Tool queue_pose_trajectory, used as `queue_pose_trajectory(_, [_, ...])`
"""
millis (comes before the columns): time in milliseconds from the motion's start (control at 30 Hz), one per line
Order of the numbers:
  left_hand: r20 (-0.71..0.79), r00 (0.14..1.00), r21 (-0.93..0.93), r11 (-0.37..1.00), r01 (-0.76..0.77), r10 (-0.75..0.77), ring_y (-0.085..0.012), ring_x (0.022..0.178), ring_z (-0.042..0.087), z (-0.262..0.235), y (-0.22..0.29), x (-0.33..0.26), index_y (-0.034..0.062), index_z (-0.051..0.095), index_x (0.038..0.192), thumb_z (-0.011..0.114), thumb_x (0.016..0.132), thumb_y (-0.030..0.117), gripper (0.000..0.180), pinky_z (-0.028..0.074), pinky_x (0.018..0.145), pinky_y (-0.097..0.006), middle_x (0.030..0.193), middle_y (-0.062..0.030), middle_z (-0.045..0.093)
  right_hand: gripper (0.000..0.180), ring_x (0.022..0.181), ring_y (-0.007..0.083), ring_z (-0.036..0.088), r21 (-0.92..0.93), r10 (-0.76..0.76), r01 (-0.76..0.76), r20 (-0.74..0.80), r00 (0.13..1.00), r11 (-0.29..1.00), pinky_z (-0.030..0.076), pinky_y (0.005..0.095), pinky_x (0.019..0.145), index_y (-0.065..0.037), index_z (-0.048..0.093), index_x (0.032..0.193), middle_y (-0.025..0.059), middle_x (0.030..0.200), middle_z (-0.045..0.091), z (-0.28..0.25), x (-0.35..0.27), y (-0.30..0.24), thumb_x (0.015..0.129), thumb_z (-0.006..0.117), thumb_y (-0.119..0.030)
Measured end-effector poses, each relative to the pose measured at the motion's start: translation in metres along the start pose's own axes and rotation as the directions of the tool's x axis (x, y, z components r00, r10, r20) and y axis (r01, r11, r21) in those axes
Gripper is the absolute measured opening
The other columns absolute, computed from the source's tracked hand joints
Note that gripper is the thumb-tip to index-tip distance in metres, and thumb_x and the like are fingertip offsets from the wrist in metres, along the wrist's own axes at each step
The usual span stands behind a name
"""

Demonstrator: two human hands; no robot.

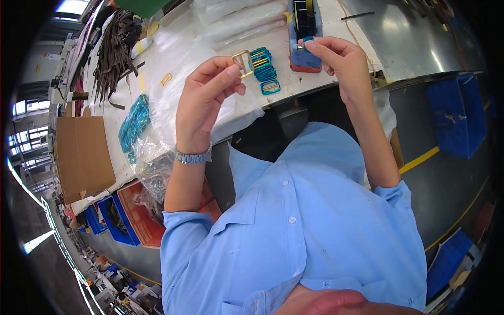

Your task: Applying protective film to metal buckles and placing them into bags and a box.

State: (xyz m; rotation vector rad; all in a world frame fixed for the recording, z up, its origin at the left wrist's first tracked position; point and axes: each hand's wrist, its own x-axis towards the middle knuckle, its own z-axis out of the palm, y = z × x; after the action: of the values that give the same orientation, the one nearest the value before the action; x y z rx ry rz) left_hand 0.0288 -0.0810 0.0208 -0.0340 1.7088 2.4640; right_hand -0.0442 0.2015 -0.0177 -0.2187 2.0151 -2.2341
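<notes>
Between the thumb and fingers of my left hand [207, 92] is a gold rectangular buckle [251, 61], held up over the table's near edge. My right hand [346, 65] pinches a small piece of teal tape [308, 40] beside the blue tape dispenser [305, 56]. Just right of the gold buckle lies a stack of teal-wrapped buckles [264, 69], with one more wrapped buckle [270, 87] nearer to me. A loose gold buckle [166, 80] rests on the table farther left.
Clear plastic sheeting [226, 23] covers part of the white table. At left are a bundle of dark straps [118, 44], bagged teal pieces [134, 123] and a cardboard box [84, 152]. Blue bins [457, 115] and an orange crate [137, 212] stand lower down.
</notes>
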Motion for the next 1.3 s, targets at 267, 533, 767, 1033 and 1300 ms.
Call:
queue_pose_trajectory(267, [-0.006,0.997,0.126,0.989,0.08,-0.08,-0.0083,0.072,0.062,0.076,-0.03,-0.026,-0.003,0.073,0.11,0.074,0.103,0.014,0.019,0.048,0.062,-0.023,0.085,-0.0037,0.07,0.021,0.066,0.0056,0.067,0.174,0.21,-0.236,0.157,0.965,0.956,0.05,0.0209,0.059,0.002,0.077,0.111,0.0099,0.1,0.082,0.002,-0.089,0.019,0.105,0.069,-0.017])
queue_pose_trajectory(533, [-0.021,0.992,0.273,0.954,0.125,-0.124,-0.004,0.073,0.06,0.087,-0.047,-0.013,-0.0018,0.076,0.104,0.077,0.1,0.015,0.017,0.042,0.06,-0.019,0.086,-0.0015,0.073,0.024,0.078,0.0122,0.075,0.262,0.15,-0.193,0.176,0.973,0.945,0.058,0.0245,0.068,0.007,0.071,0.123,0.0117,0.104,0.08,0.002,-0.094,0.025,0.107,0.062,-0.008])
queue_pose_trajectory(767, [-0.042,0.989,0.328,0.933,0.148,-0.142,-0.0033,0.072,0.059,0.086,-0.054,-0.008,-0.0005,0.078,0.102,0.079,0.099,0.017,0.018,0.041,0.062,-0.019,0.086,-0.0005,0.074,0.025,0.085,0.0142,0.077,0.234,0.154,-0.19,0.163,0.974,0.953,0.059,0.0257,0.071,0.007,0.071,0.124,0.0113,0.105,0.08,0.004,-0.099,0.023,0.106,0.061,-0.006])
queue_pose_trajectory(1033, [-0.06,0.979,0.273,0.941,0.201,-0.192,-0.0035,0.074,0.06,0.081,-0.065,0.002,0.0008,0.078,0.101,0.08,0.098,0.017,0.016,0.043,0.065,-0.019,0.087,0.0005,0.074,0.024,0.085,0.0145,0.078,0.252,0.185,-0.218,0.15,0.971,0.943,0.061,0.026,0.073,0.008,0.073,0.117,0.0123,0.099,0.08,0.007,-0.094,0.026,0.101,0.072,-0.01])
queue_pose_trajectory(1300, [-0.024,0.998,0.355,0.932,0.066,-0.061,-0.0091,0.086,0.07,0.077,-0.081,0.004,-0.0039,0.073,0.111,0.082,0.096,0.013,0.024,0.056,0.08,-0.023,0.094,-0.0034,0.075,0.023,0.085,0.0156,0.078,0.237,0.187,-0.208,0.107,0.976,0.949,0.062,0.0266,0.073,0.007,0.074,0.114,0.0116,0.097,0.08,0.006,-0.093,0.034,0.1,0.074,-0.011])
